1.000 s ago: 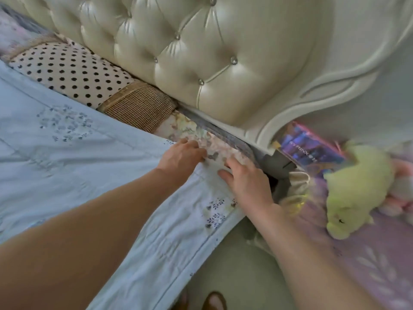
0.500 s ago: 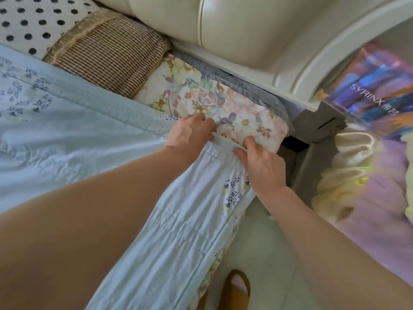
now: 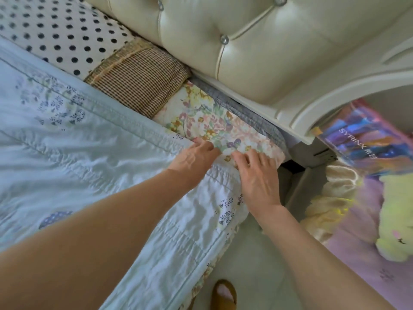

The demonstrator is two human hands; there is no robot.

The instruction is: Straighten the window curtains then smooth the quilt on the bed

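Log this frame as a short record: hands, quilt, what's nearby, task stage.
left hand: fingers curled on the quilt at its top edge
right hand: on the quilt's corner, fingertips on the floral sheet; grip unclear
quilt: pale blue, wrinkled, hanging over the bed's side
pillow: dotted and checked, against the headboard
beside bed: plush toy, SYRINX box
stage: quilt step in progress; curtains not in view

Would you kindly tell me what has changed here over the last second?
The right hand slid along the top edge of the quilt toward the left hand, so their fingertips nearly meet against the floral sheet. Both hands stay on that edge; the checked pillow and headboard are unchanged.
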